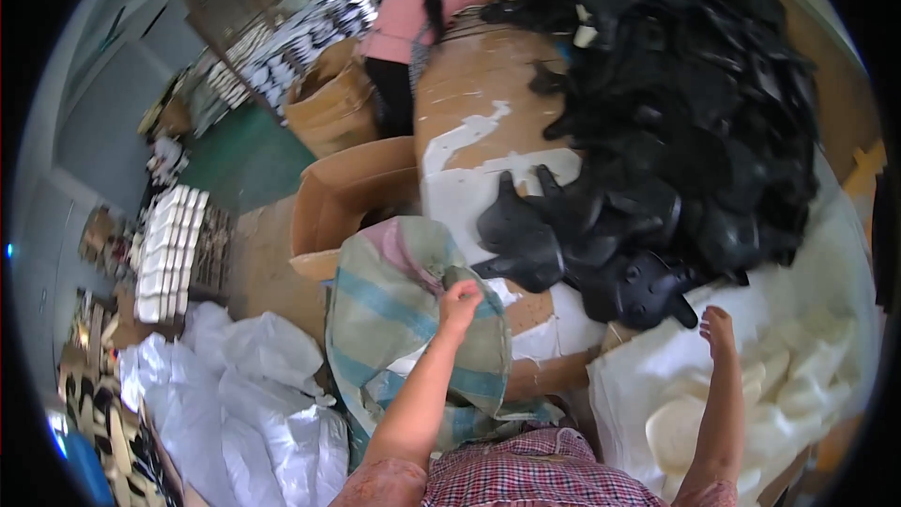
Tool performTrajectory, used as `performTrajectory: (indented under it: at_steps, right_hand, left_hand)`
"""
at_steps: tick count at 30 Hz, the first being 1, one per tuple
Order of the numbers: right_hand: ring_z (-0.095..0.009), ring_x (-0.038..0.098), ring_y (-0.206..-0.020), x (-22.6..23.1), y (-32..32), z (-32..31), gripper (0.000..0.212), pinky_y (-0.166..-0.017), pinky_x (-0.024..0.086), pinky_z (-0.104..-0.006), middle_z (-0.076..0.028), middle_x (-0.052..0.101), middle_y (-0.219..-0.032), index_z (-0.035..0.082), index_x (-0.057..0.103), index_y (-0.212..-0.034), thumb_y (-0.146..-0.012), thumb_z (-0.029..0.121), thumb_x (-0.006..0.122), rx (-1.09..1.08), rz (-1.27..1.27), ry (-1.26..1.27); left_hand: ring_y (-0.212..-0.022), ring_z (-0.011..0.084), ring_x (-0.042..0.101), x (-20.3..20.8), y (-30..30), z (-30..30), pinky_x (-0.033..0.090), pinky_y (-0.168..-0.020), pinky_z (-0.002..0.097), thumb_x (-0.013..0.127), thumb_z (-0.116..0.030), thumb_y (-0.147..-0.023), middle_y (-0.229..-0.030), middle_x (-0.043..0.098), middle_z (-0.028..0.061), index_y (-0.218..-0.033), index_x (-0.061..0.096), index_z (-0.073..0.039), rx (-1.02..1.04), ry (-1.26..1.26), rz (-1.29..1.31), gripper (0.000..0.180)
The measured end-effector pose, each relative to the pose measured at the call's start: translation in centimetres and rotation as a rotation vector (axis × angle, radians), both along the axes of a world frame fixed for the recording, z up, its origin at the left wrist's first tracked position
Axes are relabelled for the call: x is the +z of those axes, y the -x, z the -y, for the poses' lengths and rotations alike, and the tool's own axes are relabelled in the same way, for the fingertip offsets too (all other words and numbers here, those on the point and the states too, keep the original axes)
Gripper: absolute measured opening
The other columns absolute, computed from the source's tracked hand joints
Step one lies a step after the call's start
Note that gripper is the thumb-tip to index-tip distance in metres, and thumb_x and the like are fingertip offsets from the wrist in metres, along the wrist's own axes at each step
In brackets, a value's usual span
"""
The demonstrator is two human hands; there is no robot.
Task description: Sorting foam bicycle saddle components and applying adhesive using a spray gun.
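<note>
Checked apron cloth lies nearest, on the near side of the striped sack. At the sack's upper part, the left hand has its fingers curled closed around a small grey-green bit; whether that belongs to the sack cannot be told. Well to the sack's right, the right hand has its fingers bent; their inner side is hidden, so I cannot tell whether they grasp anything. As I judge it, one relation matters most: the nearest black piece lies right of the sack, just to the right fingers' left, its long axis roughly crosswise, a prong angled toward them. That hand is clearly nearer than the left. Farther out, beyond and right of the sack, a black pile covers much of the tabletop.
</note>
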State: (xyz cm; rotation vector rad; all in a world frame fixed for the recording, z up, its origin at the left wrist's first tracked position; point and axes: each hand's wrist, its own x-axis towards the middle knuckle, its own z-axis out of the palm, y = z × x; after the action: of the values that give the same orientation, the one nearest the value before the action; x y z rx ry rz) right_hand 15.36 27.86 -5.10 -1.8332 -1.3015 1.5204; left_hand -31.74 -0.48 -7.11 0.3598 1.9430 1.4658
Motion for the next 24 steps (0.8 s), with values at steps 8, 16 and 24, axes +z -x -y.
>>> performTrajectory:
  at_steps: [8,16,24]
  right_hand:
    - [-0.045,0.057,-0.087,-11.6,2.1,-8.1,0.040,-0.078,0.044,-0.0502,-0.031,0.058,-0.086,-0.008,0.060,-0.083,-0.073,0.031,0.055,0.397,0.763,-0.505]
    - [-0.020,0.059,-0.075,-7.9,1.2,-8.3,0.051,-0.061,0.048,-0.0320,-0.012,0.060,-0.096,-0.001,0.054,-0.111,-0.070,0.025,0.071,0.142,0.223,-0.007]
    - [-0.024,0.058,-0.091,-6.9,4.1,-8.1,0.057,-0.080,0.045,-0.0357,-0.013,0.063,-0.099,-0.004,0.060,-0.104,-0.062,0.028,0.079,0.435,0.525,-0.159]
  left_hand:
    - [-0.089,0.0183,0.062,1.4,9.6,3.0,0.050,-0.078,0.0302,0.069,-0.008,-0.072,-0.098,0.064,0.0100,-0.107,0.061,-0.005,0.328,0.123,-0.215,0.036]
    - [-0.129,0.0357,0.024,0.1,10.2,-2.8,0.023,-0.106,0.0459,0.074,-0.023,-0.065,-0.127,0.046,0.0121,-0.107,0.063,-0.011,-0.035,0.653,-0.944,0.046]
    - [-0.086,0.0366,0.054,-10.4,8.0,0.6,0.043,-0.079,0.0449,0.062,-0.016,-0.072,-0.082,0.060,0.0169,-0.076,0.060,-0.005,-0.341,0.518,-0.717,0.012]
